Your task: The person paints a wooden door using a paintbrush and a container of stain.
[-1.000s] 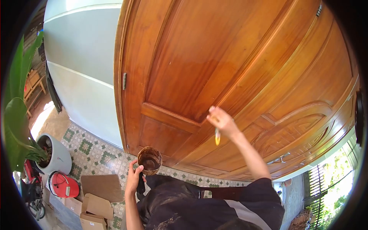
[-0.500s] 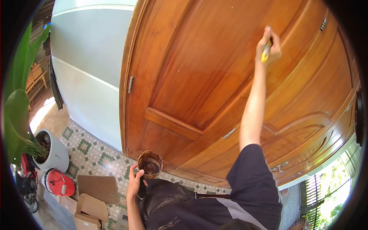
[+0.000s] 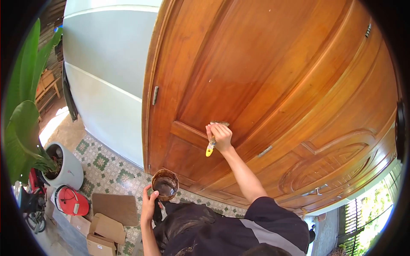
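Note:
My right hand [image 3: 221, 135] grips a paintbrush [image 3: 211, 145] with a yellow handle; its bristles press against the large varnished wooden door [image 3: 273, 81] at the lower edge of the upper panel. My left hand [image 3: 149, 205] holds a stained brown cup [image 3: 165, 184] of dark varnish low down, in front of the door's bottom panel. My dark, stained clothing fills the bottom of the view.
A pale wall [image 3: 109, 72] stands left of the door. On the patterned tile floor are a grey pot with a big green plant [image 3: 64, 168], a red machine [image 3: 71, 201], cardboard boxes [image 3: 104, 232] and a flat brown board [image 3: 115, 207]. A gate and greenery show at lower right.
My right hand swept from mid-door up to the top right of the panel, then came down left to the panel's lower edge. The left hand and cup stayed almost still.

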Available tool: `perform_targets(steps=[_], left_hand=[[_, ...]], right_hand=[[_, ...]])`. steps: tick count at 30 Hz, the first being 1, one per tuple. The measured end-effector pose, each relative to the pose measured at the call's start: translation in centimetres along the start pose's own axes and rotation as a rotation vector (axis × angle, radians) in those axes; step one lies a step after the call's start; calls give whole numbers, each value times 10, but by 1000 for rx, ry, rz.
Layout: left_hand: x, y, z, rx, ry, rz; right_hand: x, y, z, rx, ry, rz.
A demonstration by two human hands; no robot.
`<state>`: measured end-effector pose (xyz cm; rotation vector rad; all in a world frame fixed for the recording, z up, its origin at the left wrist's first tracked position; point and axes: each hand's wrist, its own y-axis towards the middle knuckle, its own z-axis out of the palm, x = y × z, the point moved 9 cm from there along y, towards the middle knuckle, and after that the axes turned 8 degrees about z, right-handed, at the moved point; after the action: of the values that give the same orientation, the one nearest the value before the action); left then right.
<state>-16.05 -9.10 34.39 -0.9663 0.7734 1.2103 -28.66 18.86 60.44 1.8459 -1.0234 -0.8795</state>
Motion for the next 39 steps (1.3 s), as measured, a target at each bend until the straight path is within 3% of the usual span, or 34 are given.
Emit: perform_targets(steps=[4, 8, 11, 14, 16, 20, 23, 25, 36, 38, 39], left_hand=[[1, -3, -5, -2, 43, 2], [4, -3, -12, -45, 36, 1], [8, -5, -11, -70, 21, -8], [6, -3, -6, -76, 13, -6], [6, -2, 0, -85, -25, -17], [11, 3, 5, -66, -46, -22], [10, 7, 10, -48, -61, 0], [8, 8, 12, -37, -69, 10], [-26, -9, 4, -63, -61, 78], [-38, -17, 2, -74, -42, 103], [-42, -20, 1, -77, -34, 100]], right_hand=[[-6, 57, -14, -31, -56, -187], [-27, 185, -84, -349, -217, -361], [-90, 284, -140, -546, -100, -195], [-109, 355, -194, -719, -73, 26], [-115, 374, -212, -766, 29, 63], [-111, 337, -201, -830, 127, 144], [-100, 280, -153, -824, 21, -76], [-71, 241, -131, -742, -211, -133], [-53, 131, -69, -561, -73, 37], [-65, 118, -47, -413, 119, 369], [-68, 111, -26, -280, 579, 658]])
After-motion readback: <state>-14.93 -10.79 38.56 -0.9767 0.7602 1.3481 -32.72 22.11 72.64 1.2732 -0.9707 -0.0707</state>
